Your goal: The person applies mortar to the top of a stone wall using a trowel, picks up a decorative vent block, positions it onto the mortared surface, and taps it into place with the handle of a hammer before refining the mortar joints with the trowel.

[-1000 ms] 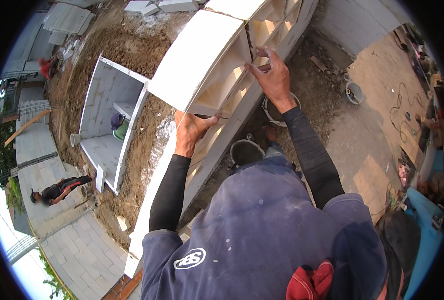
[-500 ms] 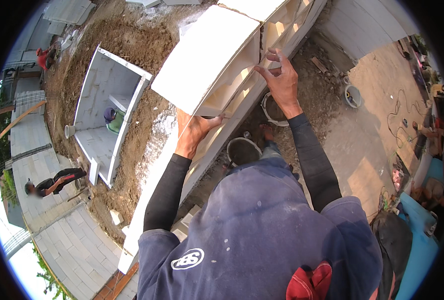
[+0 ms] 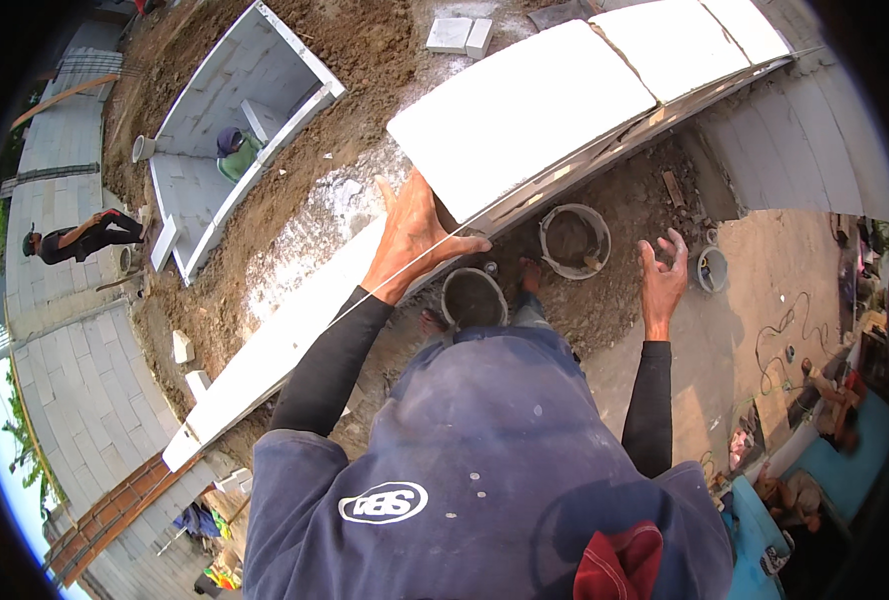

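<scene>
A large white block (image 3: 535, 115) lies along the top of a wall, with another white block (image 3: 670, 45) set end to end beyond it. My left hand (image 3: 412, 240) is spread at the near end of the first block, fingers on the far side and thumb reaching over the near side. A thin taut string (image 3: 405, 268) passes across this hand. Below the hand, the pale wall top (image 3: 295, 320) runs on toward the lower left. My right hand (image 3: 664, 272) is raised off the wall with its fingers apart and loosely curled, holding nothing.
Two buckets of grey mix, one near (image 3: 474, 300) and one farther (image 3: 575, 240), stand by my feet. Another bucket (image 3: 712, 269) is to the right. Left of the wall, a person (image 3: 237, 152) is inside a block-walled enclosure (image 3: 200, 195); another person (image 3: 85, 238) is farther left.
My right hand has come off the block's open side and moved right and down. My left hand stays at the block's end, its fingers more visible. The view has shifted.
</scene>
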Motion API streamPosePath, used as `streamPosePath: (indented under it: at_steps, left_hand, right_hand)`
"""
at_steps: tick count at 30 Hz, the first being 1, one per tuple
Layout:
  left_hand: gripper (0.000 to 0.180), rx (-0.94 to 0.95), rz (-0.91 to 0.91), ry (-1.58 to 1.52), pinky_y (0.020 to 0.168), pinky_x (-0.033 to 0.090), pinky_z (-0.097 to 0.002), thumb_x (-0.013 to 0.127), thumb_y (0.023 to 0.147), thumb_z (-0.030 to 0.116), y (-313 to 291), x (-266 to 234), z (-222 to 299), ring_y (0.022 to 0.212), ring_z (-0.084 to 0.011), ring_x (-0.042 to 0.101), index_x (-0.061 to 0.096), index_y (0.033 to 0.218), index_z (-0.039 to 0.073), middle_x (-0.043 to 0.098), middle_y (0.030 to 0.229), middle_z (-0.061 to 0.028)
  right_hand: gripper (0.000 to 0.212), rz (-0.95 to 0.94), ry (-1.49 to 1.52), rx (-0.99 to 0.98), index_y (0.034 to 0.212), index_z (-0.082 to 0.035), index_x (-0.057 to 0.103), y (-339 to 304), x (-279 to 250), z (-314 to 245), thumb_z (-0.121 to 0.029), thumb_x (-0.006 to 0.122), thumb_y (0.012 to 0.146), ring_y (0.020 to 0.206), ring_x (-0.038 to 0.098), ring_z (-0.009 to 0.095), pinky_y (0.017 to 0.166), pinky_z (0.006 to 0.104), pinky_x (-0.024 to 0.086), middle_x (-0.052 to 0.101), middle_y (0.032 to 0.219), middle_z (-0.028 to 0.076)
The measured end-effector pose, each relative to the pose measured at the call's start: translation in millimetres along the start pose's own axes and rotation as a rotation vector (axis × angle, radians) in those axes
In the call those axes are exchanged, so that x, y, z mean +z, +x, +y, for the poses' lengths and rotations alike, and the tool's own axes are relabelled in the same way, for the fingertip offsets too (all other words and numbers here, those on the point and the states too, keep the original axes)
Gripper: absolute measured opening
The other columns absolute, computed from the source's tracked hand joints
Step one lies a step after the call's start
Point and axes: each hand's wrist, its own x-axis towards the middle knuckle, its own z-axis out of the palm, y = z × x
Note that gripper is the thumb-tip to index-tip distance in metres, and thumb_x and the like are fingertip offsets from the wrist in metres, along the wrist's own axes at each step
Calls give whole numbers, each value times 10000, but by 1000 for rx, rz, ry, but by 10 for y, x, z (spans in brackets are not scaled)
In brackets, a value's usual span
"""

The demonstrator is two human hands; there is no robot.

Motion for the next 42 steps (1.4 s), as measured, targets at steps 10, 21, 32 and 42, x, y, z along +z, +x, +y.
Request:
streamPosePath:
  at_steps: [10,21,32,42]
  left_hand:
    - [1095,-36,65,-132,1158,25,-785,968,589,335,-97,179,-42,1422,-395,436,424,1501,68,518,1473,-179]
    - [1023,-63,45,-209,1189,-13,-732,955,617,302,-74,261,-85,1438,-390,411,462,1483,72,508,1484,-178]
    - [951,-95,52,-263,1220,-50,-680,942,644,268,-108,311,-149,1454,-385,385,501,1465,77,499,1494,-177]
    - [899,-129,91,-366,1230,-69,-673,933,647,245,-111,269,-57,1437,-375,405,535,1437,85,515,1460,-174]
  right_hand:
    - [469,33,-60,-29,1359,-92,628,403,-524,-618,-201,766,924,921,698,187,778,329,570,680,1222,128]
    - [478,-71,-341,-1035,1297,-223,699,1044,-965,-2355,23,634,893,1380,467,302,1152,471,387,607,1431,-2]
    - [408,-213,-484,-1170,1150,-271,749,1176,-618,-2511,23,643,887,1504,345,309,1223,591,256,539,1532,-49]
    - [437,-322,-187,-1086,1151,-234,760,1193,-627,-2710,53,589,869,1368,493,261,1099,478,456,570,1480,31]
